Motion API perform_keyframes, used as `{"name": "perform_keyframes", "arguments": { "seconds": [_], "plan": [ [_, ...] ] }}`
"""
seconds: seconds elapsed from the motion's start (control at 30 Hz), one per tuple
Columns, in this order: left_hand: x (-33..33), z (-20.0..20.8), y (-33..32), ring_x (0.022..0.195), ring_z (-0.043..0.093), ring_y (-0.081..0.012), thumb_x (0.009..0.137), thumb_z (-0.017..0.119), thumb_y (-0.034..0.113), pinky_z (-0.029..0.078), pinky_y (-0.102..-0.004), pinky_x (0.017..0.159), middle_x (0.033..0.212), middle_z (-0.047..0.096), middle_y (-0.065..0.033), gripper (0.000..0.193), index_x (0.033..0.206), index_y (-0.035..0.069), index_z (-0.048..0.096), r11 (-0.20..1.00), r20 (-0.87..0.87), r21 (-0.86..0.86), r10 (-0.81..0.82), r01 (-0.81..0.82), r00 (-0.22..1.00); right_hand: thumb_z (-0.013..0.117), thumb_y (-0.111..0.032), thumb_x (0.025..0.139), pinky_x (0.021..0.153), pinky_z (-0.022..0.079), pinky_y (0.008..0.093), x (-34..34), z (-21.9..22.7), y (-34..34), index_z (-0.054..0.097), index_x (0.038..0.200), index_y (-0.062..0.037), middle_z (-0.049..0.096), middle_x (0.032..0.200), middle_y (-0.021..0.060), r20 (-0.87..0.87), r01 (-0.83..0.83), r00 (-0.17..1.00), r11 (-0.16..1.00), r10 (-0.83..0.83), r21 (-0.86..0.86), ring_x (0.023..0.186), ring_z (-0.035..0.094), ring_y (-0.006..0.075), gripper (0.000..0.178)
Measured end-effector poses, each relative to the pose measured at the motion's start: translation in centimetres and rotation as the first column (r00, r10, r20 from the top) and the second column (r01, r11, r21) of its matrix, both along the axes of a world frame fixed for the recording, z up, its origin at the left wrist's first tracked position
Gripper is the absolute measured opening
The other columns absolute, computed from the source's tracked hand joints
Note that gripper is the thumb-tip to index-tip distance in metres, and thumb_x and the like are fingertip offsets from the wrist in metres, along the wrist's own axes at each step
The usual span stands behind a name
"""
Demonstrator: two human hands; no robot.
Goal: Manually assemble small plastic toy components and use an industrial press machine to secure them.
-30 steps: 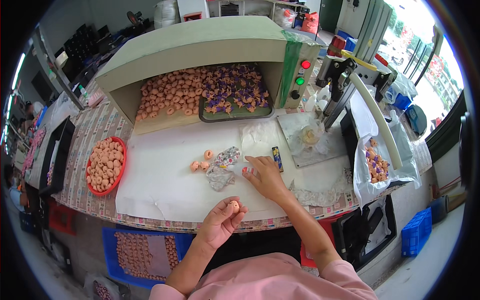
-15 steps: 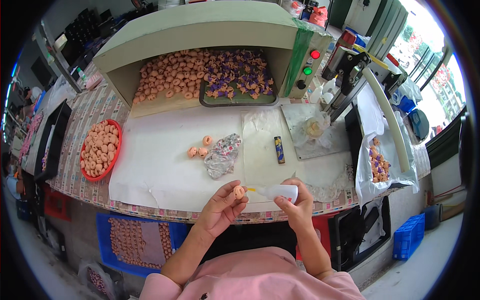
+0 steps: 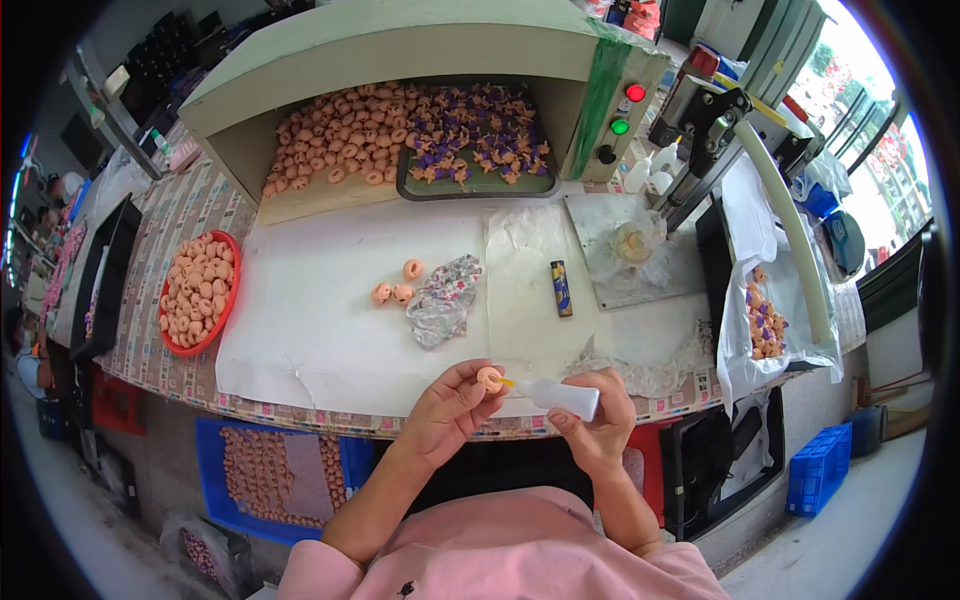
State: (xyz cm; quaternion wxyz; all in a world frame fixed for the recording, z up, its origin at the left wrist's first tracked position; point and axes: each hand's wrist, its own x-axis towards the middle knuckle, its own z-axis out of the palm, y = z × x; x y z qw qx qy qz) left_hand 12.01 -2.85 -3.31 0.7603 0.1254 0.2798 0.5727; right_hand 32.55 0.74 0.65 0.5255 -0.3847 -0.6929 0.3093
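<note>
Between the fingertips of my left hand point(image 3: 448, 412) is a small hollow peach-coloured doll head point(image 3: 490, 380), its opening facing up and right. My right hand point(image 3: 603, 425) grips a white squeeze bottle point(image 3: 566, 398), tilted nearly level. The bottle's thin yellow nozzle point(image 3: 508, 383) points left and meets the edge of the head, or lies just beside it; I cannot tell which. Both hands hover over the table's front edge. Beyond them, several loose heads point(image 3: 402, 294) lie beside a crumpled floral cloth or bag point(image 3: 445, 302) on white paper.
A red basket point(image 3: 236, 290) of heads stands at left. Under the box-like hood point(image 3: 390, 45) are piled heads and a dark tray point(image 3: 480, 196) of small purple-and-peach figures. A lighter point(image 3: 560, 288), a metal plate point(image 3: 660, 290) and a lever press point(image 3: 700, 165) are at right. A blue crate point(image 3: 268, 533) sits below.
The head and the bottle's nozzle have come closer together. Both hands have shifted slightly, and the bottle's base now tips a little lower. The view has moved slightly.
</note>
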Motion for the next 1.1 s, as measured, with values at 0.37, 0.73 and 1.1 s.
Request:
{"name": "perform_keyframes", "arguments": {
  "seconds": [0.37,0.73,1.1],
  "plan": [
    [-0.2,-0.4,0.2,0.107,0.062,-0.018,0.092,0.059,0.006,0.052,-0.0294,0.095,0.122,0.059,-0.0098,0.03,0.121,0.006,0.053,1.0,0.023,-0.001,0.002,-0.002,1.0,0.083,-0.021,0.07,0.061,0.046,0.0306,-0.4,-0.2,0.2,0.065,0.093,-0.0016,0.061,0.081,0.0103,0.073,0.007,0.997,1.0,-0.006,-0.008,0.071,0.06,0.0219,0.036],
    [0.1,-1.3,0.3,0.114,0.058,-0.0215,0.089,0.059,-0.003,0.05,-0.0298,0.098,0.119,0.059,-0.0108,0.026,0.111,0.008,0.054,0.999,0.032,0.019,0.026,-0.027,0.999,0.084,-0.019,0.068,0.057,0.044,0.0292,0.8,-0.3,-0.4,0.065,0.093,-0.0027,0.06,0.078,0.0091,0.105,0.042,0.993,0.998,-0.046,0.043,0.066,0.057,0.0206,0.035],
    [0.5,-1.2,0.2,0.116,0.057,-0.0245,0.084,0.06,-0.009,0.05,-0.0316,0.099,0.123,0.056,-0.0073,0.03,0.108,0.009,0.055,0.999,0.008,0.035,0.034,-0.034,0.999,0.085,-0.023,0.068,0.055,0.043,0.0285,0.8,-0.1,-0.6,0.065,0.091,-0.0042,0.061,0.076,0.0079,0.101,0.021,0.994,0.995,-0.031,0.094,0.062,0.056,0.0193,0.036]
  ]
}}
